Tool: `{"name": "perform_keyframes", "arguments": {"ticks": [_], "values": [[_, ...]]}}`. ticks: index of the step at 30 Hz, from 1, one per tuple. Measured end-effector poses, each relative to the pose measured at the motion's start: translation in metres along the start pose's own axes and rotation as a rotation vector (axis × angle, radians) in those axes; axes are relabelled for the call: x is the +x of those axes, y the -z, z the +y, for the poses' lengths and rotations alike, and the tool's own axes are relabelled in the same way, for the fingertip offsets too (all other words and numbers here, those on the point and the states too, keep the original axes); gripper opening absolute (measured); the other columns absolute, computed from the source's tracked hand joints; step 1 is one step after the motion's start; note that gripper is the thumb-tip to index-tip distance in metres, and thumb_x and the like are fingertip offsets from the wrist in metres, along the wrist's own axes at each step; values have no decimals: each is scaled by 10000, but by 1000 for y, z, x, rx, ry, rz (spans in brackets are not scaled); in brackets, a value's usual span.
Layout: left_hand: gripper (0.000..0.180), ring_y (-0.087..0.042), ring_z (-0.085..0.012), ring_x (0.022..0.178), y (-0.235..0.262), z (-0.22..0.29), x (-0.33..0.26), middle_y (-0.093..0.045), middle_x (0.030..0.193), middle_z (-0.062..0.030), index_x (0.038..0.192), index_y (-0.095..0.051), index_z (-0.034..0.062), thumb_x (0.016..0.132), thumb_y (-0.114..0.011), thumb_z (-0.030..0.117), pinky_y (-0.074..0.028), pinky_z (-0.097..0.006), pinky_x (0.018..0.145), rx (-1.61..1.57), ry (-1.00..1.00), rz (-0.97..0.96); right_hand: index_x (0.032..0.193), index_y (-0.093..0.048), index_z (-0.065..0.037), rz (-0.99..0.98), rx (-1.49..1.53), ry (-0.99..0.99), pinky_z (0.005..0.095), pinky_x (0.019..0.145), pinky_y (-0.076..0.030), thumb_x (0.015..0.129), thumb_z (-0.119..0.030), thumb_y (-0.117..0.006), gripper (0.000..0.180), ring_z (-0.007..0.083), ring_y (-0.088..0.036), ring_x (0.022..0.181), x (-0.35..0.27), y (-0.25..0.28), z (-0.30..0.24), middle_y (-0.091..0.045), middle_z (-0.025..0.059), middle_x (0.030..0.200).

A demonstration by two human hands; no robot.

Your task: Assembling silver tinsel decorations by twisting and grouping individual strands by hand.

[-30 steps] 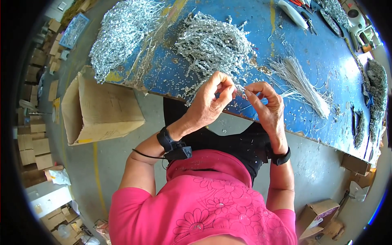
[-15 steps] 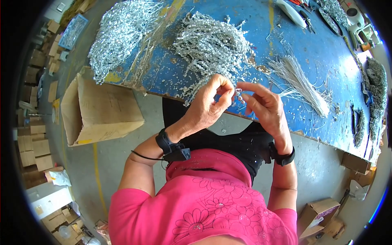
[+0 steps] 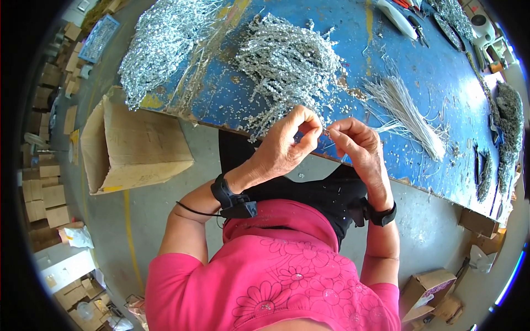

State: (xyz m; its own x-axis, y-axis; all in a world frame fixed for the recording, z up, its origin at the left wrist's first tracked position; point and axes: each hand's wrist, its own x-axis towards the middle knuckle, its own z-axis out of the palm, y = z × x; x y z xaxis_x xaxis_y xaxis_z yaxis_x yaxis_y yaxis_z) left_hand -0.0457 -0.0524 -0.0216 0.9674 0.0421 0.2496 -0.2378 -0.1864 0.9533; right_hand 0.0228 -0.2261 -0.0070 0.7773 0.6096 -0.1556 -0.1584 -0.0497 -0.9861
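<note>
Just over the table's front edge, my left hand [image 3: 290,137] pinches thumb and forefinger together. My right hand [image 3: 360,148] is also closed in a pinch, its fingertips almost meeting the left ones. Between them shows a bit of a thin silvery strand [image 3: 326,132], mostly hidden by the fingers. Right behind my hands lies a heap of silver sequin-like strands [image 3: 290,60]. To its left is a second shiny heap [image 3: 165,49]. A bundle of pale thin cords [image 3: 411,118] is spread on the table right of my right hand.
The worn blue table [image 3: 353,60] is scattered with silver flakes. An open cardboard box [image 3: 144,144] stands at its front left edge. Pliers [image 3: 418,32] and a white-handled tool [image 3: 396,19] lie far right. Darker tinsel [image 3: 508,127] hangs along the right end.
My right fingers were spread beside the shiny piece and have closed into a pinch. My left hand has shifted slightly toward the right.
</note>
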Motion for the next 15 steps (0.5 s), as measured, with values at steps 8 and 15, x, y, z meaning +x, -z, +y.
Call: {"name": "perform_keyframes", "arguments": {"ticks": [8,15], "values": [[94,-563,-141,737,1,0,-1,-550,816,-68,921,-477,19,878,-560,8,-474,-279,670,34,-8,-10,930,-657,-31,80,44,60,162,621,-389,866,-65,-645,73,-5,-509,700,1,-7,7,-649,-26,762],[92,-568,-143,737,3,-1,-3,-555,810,-65,913,-482,18,872,-562,2,-475,-276,689,24,-31,1,892,-667,-42,130,57,6,157,554,-323,843,-85,-681,66,-22,-426,612,-4,-9,0,-571,-84,657]]}}
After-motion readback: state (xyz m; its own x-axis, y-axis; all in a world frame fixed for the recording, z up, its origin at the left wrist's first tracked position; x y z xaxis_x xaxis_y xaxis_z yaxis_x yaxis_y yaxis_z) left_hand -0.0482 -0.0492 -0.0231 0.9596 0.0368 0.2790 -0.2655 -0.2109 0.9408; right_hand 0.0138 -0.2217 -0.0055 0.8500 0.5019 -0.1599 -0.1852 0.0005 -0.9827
